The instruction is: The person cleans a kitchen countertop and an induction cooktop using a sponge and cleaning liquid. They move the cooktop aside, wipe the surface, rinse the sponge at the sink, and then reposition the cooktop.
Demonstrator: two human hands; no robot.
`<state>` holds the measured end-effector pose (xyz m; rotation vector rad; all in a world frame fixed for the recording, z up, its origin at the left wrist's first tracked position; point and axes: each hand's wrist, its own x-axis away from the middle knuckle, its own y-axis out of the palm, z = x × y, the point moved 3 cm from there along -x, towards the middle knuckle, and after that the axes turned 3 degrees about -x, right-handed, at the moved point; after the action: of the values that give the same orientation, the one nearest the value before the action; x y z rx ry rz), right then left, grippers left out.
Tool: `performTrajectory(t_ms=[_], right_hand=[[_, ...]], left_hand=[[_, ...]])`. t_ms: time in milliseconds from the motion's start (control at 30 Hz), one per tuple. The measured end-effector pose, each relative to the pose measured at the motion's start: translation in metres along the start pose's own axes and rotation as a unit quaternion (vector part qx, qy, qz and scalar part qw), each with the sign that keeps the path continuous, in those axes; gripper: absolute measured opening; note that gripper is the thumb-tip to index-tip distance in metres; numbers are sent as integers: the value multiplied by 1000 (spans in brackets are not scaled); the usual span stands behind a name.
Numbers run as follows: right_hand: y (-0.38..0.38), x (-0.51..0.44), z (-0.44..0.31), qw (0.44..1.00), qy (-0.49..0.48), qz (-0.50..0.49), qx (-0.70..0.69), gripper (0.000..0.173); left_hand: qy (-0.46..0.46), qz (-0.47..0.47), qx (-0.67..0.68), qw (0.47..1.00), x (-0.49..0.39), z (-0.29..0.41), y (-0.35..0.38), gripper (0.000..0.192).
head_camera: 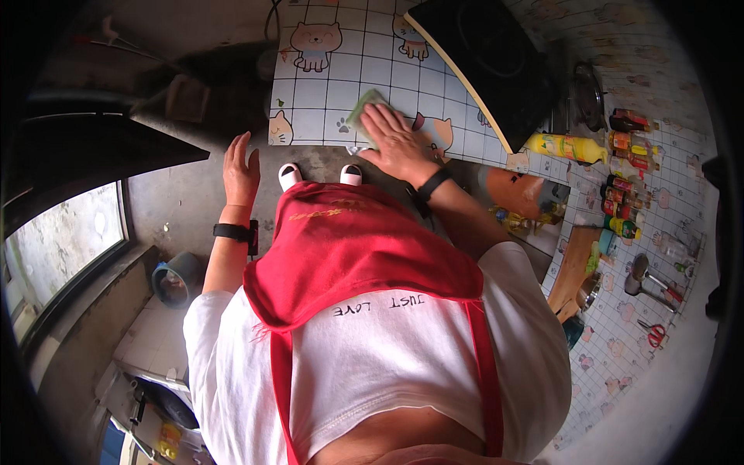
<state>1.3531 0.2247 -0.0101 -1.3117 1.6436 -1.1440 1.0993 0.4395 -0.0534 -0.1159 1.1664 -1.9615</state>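
Note:
My right hand (393, 139) lies flat on a folded green cloth (365, 104), pressing it to the cat-patterned, gridded covering of a countertop (343, 93) close to its front edge. A bit of white material (356, 150) shows at that edge below my palm. My left hand (240, 168) is raised over the floor, left of the counter's corner, with its fingers apart and nothing in it. To the right of the cloth, a black induction cooktop (488, 64) stands on the counter.
A yellow bottle (567, 147) lies beside the cooktop's corner, near several sauce bottles (625, 195). Further along are a wooden cutting board (572, 270), a ladle (639, 273) and red-handled scissors (655, 335). A bucket (174, 280) stands at the left, below a dark panel (104, 148).

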Motion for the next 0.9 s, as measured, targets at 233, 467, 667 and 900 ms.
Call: performTrajectory(t_ms=[233, 467, 667, 900], right_hand=[[-12, 57, 33, 984, 167, 30, 43, 76], [-13, 57, 54, 983, 165, 0, 81, 75], [-2, 38, -3, 995, 78, -37, 41, 79], [-5, -1, -5, 995, 1, -94, -27, 71]], left_hand=[[-156, -109, 168, 967, -3, 16, 18, 53], [-133, -148, 164, 966, -20, 25, 26, 51], [-130, -139, 200, 961, -20, 15, 38, 50], [-175, -162, 226, 945, -22, 13, 28, 55]])
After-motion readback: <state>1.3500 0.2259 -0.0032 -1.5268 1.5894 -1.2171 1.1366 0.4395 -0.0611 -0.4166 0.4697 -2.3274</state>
